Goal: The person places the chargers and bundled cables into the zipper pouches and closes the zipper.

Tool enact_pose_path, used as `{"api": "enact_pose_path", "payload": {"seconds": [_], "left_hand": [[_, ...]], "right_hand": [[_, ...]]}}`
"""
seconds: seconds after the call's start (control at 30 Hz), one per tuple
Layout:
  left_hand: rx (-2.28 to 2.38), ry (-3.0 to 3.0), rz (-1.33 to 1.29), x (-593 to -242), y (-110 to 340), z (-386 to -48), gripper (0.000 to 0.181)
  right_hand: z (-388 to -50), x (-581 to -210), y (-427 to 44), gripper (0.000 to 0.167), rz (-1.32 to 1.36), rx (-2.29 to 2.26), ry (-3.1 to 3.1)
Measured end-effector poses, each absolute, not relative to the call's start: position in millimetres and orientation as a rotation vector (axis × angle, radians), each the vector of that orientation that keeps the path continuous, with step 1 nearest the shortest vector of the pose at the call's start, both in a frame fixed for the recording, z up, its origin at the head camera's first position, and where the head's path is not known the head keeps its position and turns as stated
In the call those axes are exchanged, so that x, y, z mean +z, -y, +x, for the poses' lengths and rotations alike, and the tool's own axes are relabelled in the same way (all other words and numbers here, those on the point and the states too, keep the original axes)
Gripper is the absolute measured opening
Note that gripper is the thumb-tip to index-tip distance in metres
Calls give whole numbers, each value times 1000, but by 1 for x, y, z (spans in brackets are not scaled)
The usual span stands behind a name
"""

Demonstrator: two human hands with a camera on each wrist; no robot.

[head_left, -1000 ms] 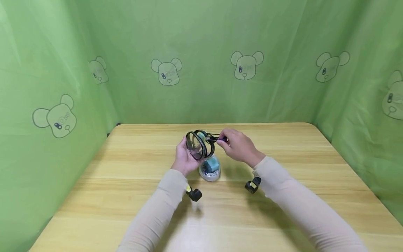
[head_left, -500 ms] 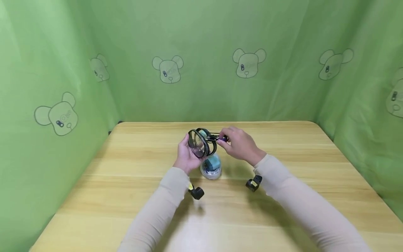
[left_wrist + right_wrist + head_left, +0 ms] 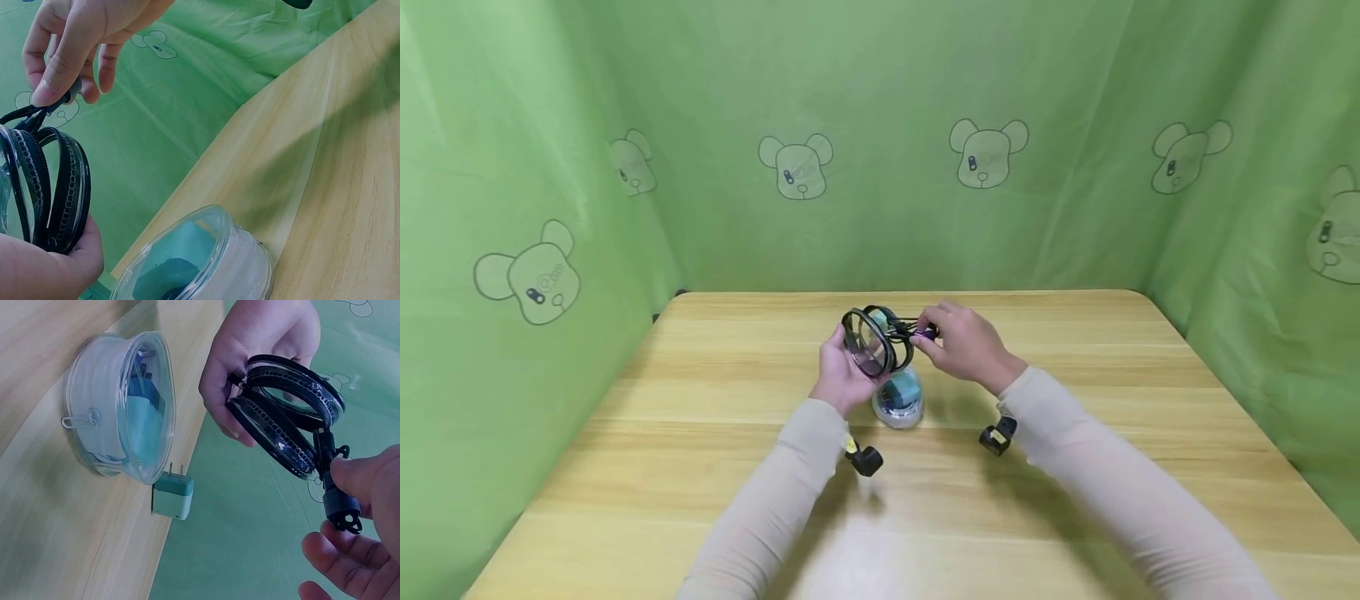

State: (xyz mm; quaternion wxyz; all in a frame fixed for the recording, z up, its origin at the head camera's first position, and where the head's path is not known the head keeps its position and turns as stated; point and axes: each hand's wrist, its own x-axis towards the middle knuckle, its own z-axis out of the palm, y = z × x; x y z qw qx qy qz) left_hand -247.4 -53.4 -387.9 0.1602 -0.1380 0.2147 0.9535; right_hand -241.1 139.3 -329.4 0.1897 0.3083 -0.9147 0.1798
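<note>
A round clear case with black zipper edges (image 3: 272, 428) is held up off the table by the left hand (image 3: 844, 373), whose palm and fingers lie around its side. The case's two halves stand apart at the zipper in the right wrist view. Between thumb and fingers, the right hand (image 3: 966, 342) pinches a bundled black cable (image 3: 331, 481) at the case's opening. Below them on the table sits a round clear case with pale sides (image 3: 100, 406), with teal and dark things inside. Beside it is a green charger plug (image 3: 173, 497) with two prongs.
The light wooden table (image 3: 700, 483) has green cloth with bear-face drawings (image 3: 880, 233) behind it and at both sides. A small black camera is worn on each wrist, the left one (image 3: 867, 460) and the right one (image 3: 997, 436) hanging above the table.
The view has shifted slightly. Both hands keep their hold on the zippered case and the cable, with the right hand's cable end tilted a little differently.
</note>
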Motion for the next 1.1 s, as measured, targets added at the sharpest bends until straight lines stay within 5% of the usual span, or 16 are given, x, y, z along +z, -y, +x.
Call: {"api": "enact_pose_path", "payload": {"seconds": [1.1], "left_hand": [[2683,-645,-244,-386,50,-247,59]], "right_hand": [[-241,-331,-127,32,928,550,2542]]}}
